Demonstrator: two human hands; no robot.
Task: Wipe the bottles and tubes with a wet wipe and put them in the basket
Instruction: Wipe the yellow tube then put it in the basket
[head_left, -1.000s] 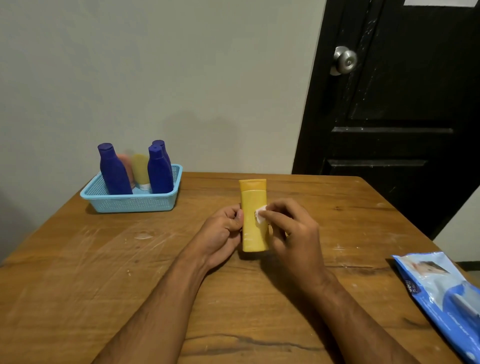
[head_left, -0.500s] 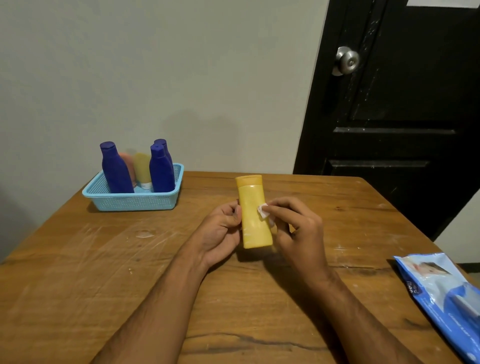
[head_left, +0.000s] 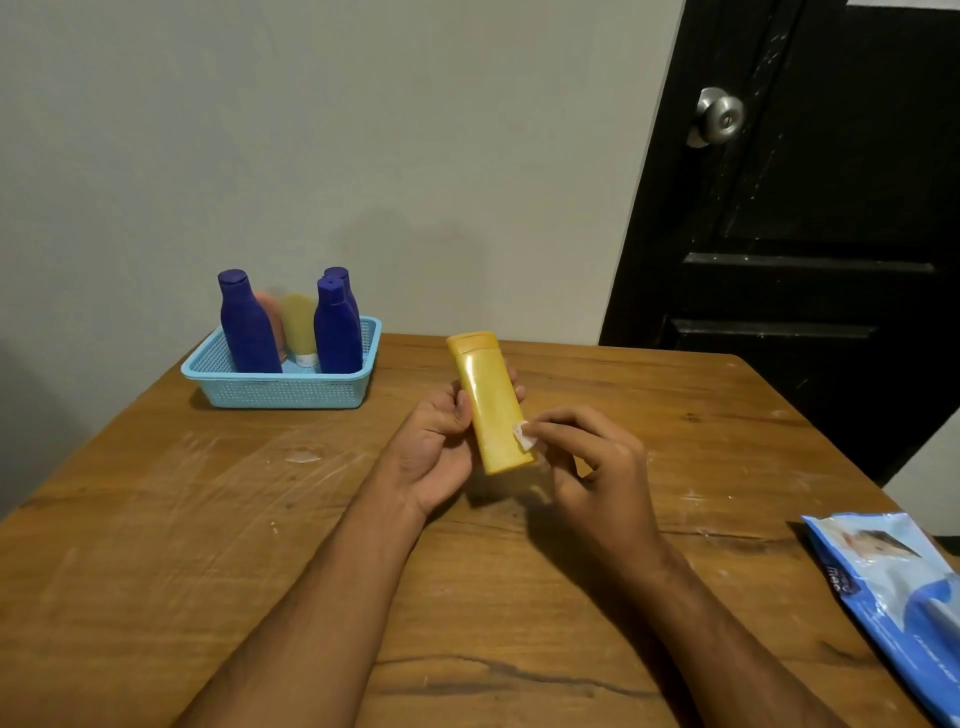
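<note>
My left hand (head_left: 434, 441) grips a yellow bottle (head_left: 488, 400) above the middle of the wooden table (head_left: 156, 519), its cap tilted up and to the left. My right hand (head_left: 592, 467) pinches a small white wet wipe (head_left: 524, 435) against the bottle's lower right edge. A light blue basket (head_left: 285, 389) stands at the table's far left. Three dark blue bottles (head_left: 247, 325) stand in it, with a yellow tube (head_left: 300, 330) and an orange tube (head_left: 271, 317) behind them.
A blue pack of wet wipes (head_left: 898, 597) lies at the table's right edge. Behind the table rises a grey wall, and a black door with a metal knob (head_left: 719, 117) stands at the back right.
My left hand has lifted the yellow bottle and tilted its top to the left. The wipe in my right hand has slid from the bottle's middle down to its lower right edge.
</note>
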